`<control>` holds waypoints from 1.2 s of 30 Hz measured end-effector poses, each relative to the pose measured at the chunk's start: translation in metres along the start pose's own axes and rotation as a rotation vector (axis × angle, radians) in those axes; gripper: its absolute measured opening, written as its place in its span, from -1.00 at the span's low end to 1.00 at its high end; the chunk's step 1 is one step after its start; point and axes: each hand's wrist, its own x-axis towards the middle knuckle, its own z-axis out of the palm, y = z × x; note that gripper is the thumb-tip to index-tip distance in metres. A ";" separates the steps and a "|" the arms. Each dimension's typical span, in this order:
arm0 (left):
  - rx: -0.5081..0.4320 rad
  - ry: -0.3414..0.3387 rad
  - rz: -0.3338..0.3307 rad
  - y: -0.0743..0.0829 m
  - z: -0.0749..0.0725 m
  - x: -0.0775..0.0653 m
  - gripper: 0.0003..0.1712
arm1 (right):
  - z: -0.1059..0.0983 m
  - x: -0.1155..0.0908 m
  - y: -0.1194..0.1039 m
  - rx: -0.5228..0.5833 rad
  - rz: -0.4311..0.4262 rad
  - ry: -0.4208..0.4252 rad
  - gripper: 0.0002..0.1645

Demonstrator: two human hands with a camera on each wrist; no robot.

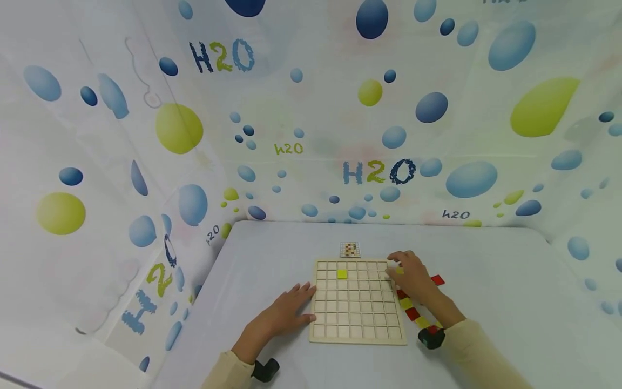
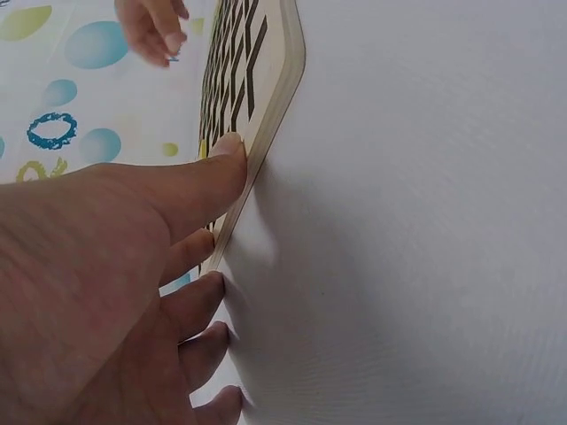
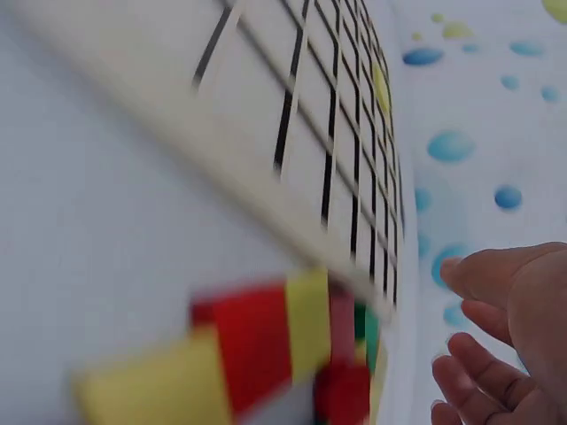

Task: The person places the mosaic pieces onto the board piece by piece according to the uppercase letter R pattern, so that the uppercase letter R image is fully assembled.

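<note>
White table point(image 1: 486, 281) | left hand point(image 1: 282, 316) flat, fingers straight against grid board point(image 1: 358, 302) | right hand point(image 1: 413, 275) pinching yellow tile point(image 1: 400, 270)

Pale matt wooden grid board point(image 1: 358, 302); glossy, perhaps plastic, tiles point(image 1: 412, 313)

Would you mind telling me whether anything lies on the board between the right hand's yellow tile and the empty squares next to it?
Nothing visible does. The right hand holds a yellow tile at the wooden grid board's far right corner, and the nearby squares are bare. The only piece on the board is the placed yellow tile, further left in the second row.
</note>
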 end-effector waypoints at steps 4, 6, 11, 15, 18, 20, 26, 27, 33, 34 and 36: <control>-0.006 0.003 0.003 -0.001 0.001 0.000 -0.13 | -0.024 -0.013 0.026 -0.027 0.097 0.045 -0.52; -0.010 0.003 0.001 -0.001 0.001 0.000 -0.13 | -0.034 -0.020 0.036 -0.056 0.153 0.059 -0.48; -0.017 -0.002 -0.004 -0.002 0.001 0.000 -0.14 | -0.049 -0.031 0.055 -0.117 0.239 0.036 -0.38; -0.014 0.000 -0.004 -0.001 0.001 -0.001 -0.13 | -0.053 -0.035 0.066 -0.091 0.239 -0.016 -0.50; -0.012 0.003 -0.006 0.000 0.000 -0.002 -0.14 | -0.053 -0.036 0.073 -0.073 0.194 -0.033 -0.58; -0.005 0.003 -0.007 0.000 0.000 -0.002 -0.14 | -0.052 -0.035 0.076 -0.065 0.166 -0.038 -0.57; -0.003 -0.001 0.011 0.000 0.000 0.000 -0.14 | -0.051 -0.034 0.082 -0.043 0.162 -0.027 -0.56; -0.003 -0.001 0.013 0.000 0.000 0.000 -0.14 | -0.051 -0.034 0.083 -0.044 0.162 -0.025 -0.57; 0.009 0.004 0.004 0.000 0.000 0.000 -0.14 | -0.047 -0.030 0.089 -0.049 0.146 -0.010 -0.58; 0.012 0.005 0.002 0.001 0.000 0.000 -0.14 | -0.046 -0.029 0.089 -0.046 0.144 -0.007 -0.58; 0.016 0.007 -0.003 0.001 0.000 -0.001 -0.14 | -0.043 -0.026 0.090 -0.044 0.143 -0.004 -0.59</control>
